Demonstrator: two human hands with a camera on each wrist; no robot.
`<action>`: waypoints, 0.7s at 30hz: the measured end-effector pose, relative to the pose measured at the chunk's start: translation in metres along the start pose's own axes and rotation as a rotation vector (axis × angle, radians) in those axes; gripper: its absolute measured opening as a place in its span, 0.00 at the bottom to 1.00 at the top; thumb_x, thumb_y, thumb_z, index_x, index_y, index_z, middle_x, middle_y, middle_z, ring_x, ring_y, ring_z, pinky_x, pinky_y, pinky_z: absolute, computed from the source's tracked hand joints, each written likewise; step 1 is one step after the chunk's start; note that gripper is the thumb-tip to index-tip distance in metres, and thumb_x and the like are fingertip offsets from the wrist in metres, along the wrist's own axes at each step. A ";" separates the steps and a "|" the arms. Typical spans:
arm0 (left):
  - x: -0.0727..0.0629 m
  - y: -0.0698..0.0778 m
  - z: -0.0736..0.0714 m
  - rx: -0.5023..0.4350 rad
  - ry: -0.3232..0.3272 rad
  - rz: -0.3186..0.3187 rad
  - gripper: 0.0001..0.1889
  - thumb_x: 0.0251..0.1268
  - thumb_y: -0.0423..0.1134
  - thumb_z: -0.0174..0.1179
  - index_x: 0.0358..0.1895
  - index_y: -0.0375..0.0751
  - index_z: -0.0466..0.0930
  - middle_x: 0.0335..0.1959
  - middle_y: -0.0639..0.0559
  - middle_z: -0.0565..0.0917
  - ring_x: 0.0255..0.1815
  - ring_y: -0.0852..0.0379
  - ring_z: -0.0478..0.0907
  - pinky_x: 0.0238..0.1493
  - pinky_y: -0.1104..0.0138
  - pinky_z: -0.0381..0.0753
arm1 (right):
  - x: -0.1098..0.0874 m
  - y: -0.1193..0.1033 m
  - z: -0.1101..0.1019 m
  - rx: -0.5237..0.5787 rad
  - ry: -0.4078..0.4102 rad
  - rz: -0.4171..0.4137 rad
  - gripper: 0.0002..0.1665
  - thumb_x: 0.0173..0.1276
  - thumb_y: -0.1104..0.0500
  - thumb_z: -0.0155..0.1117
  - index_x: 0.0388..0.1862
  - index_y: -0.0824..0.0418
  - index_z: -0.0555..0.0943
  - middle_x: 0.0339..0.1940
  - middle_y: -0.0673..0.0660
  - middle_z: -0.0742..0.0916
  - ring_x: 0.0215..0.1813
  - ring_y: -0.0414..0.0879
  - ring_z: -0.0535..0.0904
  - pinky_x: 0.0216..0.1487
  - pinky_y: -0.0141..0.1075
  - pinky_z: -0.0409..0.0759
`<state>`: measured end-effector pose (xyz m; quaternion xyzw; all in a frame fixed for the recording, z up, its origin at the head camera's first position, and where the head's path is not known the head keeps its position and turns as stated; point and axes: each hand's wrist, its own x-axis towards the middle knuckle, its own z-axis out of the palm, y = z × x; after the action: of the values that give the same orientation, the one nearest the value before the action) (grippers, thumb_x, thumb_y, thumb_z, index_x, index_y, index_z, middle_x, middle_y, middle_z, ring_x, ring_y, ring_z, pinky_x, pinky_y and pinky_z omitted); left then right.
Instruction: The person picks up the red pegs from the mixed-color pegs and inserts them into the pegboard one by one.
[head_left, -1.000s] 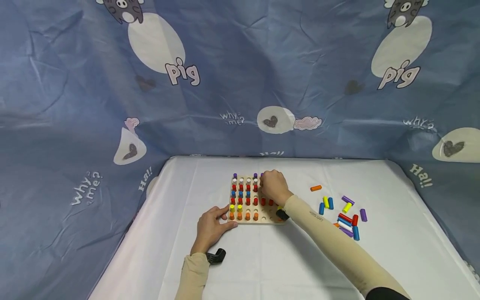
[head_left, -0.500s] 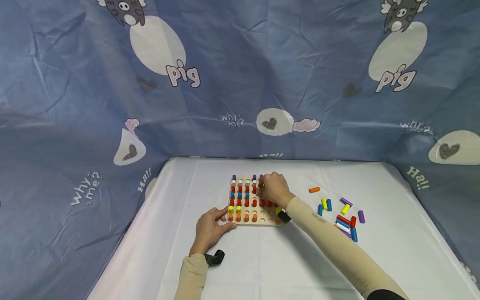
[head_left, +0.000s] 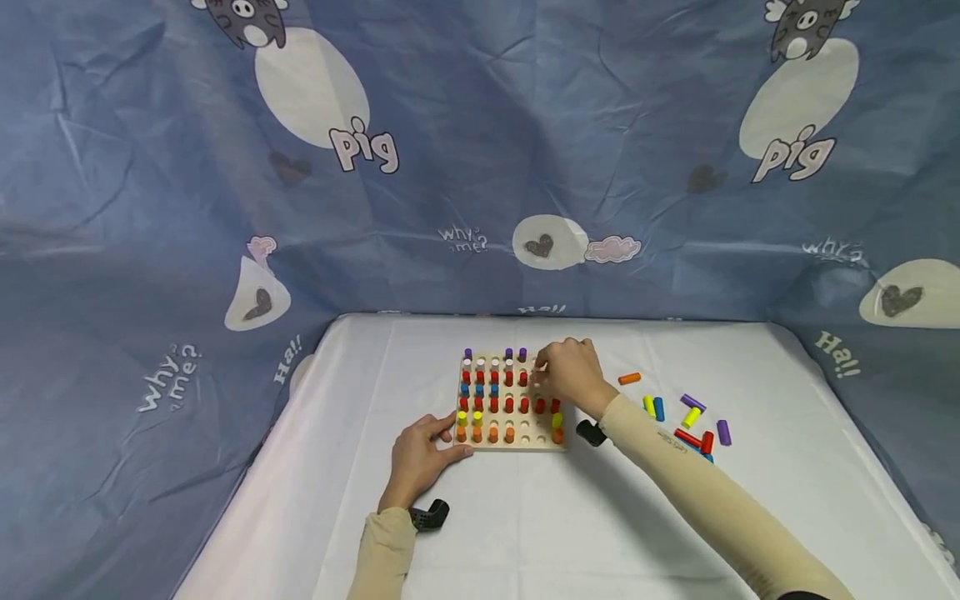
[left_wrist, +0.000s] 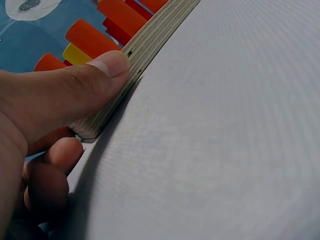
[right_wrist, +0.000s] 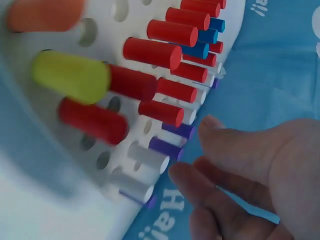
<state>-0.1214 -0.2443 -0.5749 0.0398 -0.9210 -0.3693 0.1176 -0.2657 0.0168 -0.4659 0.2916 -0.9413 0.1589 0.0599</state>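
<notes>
A wooden pegboard [head_left: 491, 448] lies on the white-covered table, with rows of orange, yellow, red, blue, white and purple pegs upright in its holes. My left hand [head_left: 420, 454] holds its front left corner; in the left wrist view the thumb [left_wrist: 112, 64] presses the front edge while the other fingers curl at the left side. Over the back right of the board is my right hand [head_left: 573, 375]. In the right wrist view its thumb and fingers are apart with nothing between them, beside the white pegs [right_wrist: 150, 157] and purple pegs [right_wrist: 179, 130]. A red peg [head_left: 523, 379] stands just left of these fingers.
To the board's right lie loose pegs: an orange one [head_left: 629, 378], a yellow one [head_left: 649, 407], a blue one [head_left: 659, 408], a purple one [head_left: 723, 432] and several more, partly behind the right forearm [head_left: 675, 458]. A blue printed cloth [head_left: 450, 283] hangs behind the table.
My right hand has shifted right and its fingers have parted. A red peg and a purple peg now show plainly where the hand was. The left hand stays at the corner.
</notes>
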 end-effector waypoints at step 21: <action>0.001 0.000 0.000 -0.018 -0.019 -0.025 0.37 0.49 0.54 0.84 0.65 0.47 0.87 0.28 0.62 0.77 0.20 0.65 0.61 0.27 0.69 0.62 | -0.127 0.138 -0.054 -0.014 -0.065 0.028 0.07 0.61 0.67 0.79 0.39 0.61 0.93 0.32 0.51 0.92 0.35 0.45 0.75 0.35 0.38 0.73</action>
<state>-0.1227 -0.2447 -0.5746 0.0467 -0.9181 -0.3796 0.1044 -0.2385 0.2092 -0.4778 0.2832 -0.9478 0.1435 0.0289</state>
